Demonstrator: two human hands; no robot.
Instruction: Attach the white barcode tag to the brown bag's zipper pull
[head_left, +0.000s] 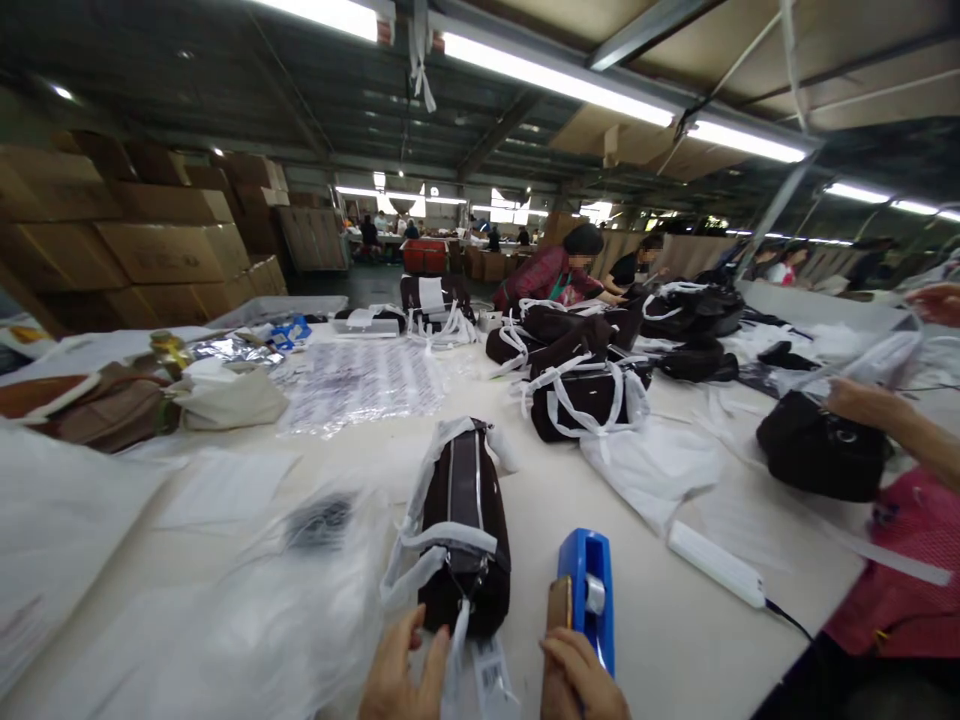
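A dark brown handbag (465, 490) lies lengthwise in front of me, its straps wrapped in white paper (431, 535). My left hand (405, 670) is at its near end, thumb and forefinger apart, close to the bag and a hanging white wrapped strip. A tag with a barcode (491, 675) lies beside that strip. To the right stands a blue tape dispenser (589, 590). My right hand (581, 680) is closed, fingers bent over a narrow gold-brown object (558, 620) against the dispenser's left side. Its kind is unclear.
Clear plastic bags (292, 590) cover the left of the table. More dark bags (585, 395) with wrapped straps stand farther back. A white power strip (716, 563) lies to the right. At the right edge, a co-worker's hand (862, 405) touches a black bag (821, 450).
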